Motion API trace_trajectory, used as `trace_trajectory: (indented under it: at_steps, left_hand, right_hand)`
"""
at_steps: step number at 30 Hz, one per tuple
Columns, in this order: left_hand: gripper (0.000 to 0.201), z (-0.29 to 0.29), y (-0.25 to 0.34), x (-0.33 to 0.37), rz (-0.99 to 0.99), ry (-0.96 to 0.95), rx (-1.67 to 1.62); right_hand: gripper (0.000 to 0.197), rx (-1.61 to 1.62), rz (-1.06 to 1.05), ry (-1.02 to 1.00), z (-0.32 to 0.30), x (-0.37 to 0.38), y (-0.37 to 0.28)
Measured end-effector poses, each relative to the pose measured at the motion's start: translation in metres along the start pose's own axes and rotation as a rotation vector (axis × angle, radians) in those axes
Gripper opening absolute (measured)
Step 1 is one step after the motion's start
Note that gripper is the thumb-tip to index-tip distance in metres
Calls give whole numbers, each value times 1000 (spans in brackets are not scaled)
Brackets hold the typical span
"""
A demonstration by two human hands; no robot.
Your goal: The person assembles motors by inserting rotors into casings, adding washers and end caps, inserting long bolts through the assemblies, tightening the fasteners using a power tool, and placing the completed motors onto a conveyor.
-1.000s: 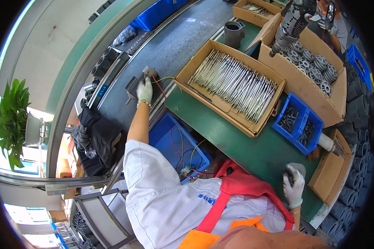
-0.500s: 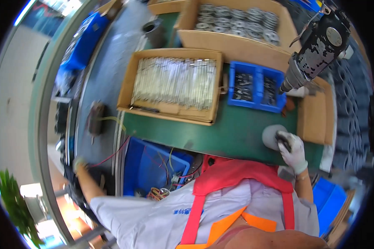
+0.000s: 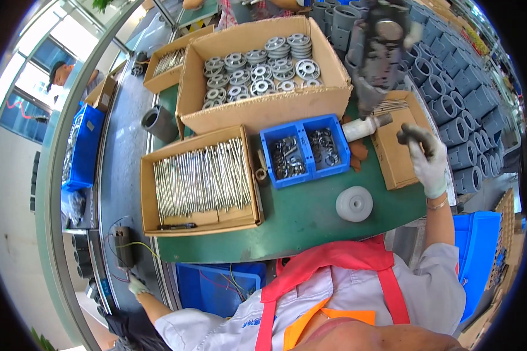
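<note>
At the left, my gloved left hand (image 3: 138,285) reaches to the lower end of a grey-brown cylindrical motor (image 3: 123,248) with thin wires. Its fingers look closed around the motor's thin shaft. Raised over the right side of the bench is my right hand (image 3: 427,157), in a white glove with blackened fingertips. Those fingers are bent and apart, with nothing visible between them. Below and left of it, a whitish round block (image 3: 354,204) with a centre hole stands on the green mat (image 3: 298,219). A dark, worn power tool (image 3: 383,58), blurred, hangs just beyond the right hand.
Cardboard boxes hold metal rods (image 3: 202,178) and grey ring-shaped discs (image 3: 262,79). A blue two-part bin (image 3: 304,151) contains small dark parts. Another cardboard box (image 3: 395,152) lies by my right hand. Grey cylindrical housings (image 3: 468,123) are stacked at right; a blue crate (image 3: 216,289) sits below the bench.
My right hand has let go of the whitish block and risen toward the hanging tool. My left hand has come to the motor's shaft. The view has shifted, showing more of the far side.
</note>
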State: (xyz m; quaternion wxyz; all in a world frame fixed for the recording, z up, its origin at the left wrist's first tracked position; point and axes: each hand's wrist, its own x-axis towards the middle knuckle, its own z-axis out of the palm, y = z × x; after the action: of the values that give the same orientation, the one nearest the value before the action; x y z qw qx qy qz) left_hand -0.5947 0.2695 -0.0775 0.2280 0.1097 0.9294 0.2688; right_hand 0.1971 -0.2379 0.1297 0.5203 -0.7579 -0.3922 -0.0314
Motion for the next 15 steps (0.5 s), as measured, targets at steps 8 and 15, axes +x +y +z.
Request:
trace_trajectory:
  at_steps: [8, 15]
  left_hand:
    - [74, -21, -96, -70, 744, -343, -304]
    - [66, -91, -116, -187, 994, 277, -276]
  right_hand:
    - [33, 11, -152, -393, 111, 184, 0]
    - [60, -712, -129, -1064, 276, 296, 57]
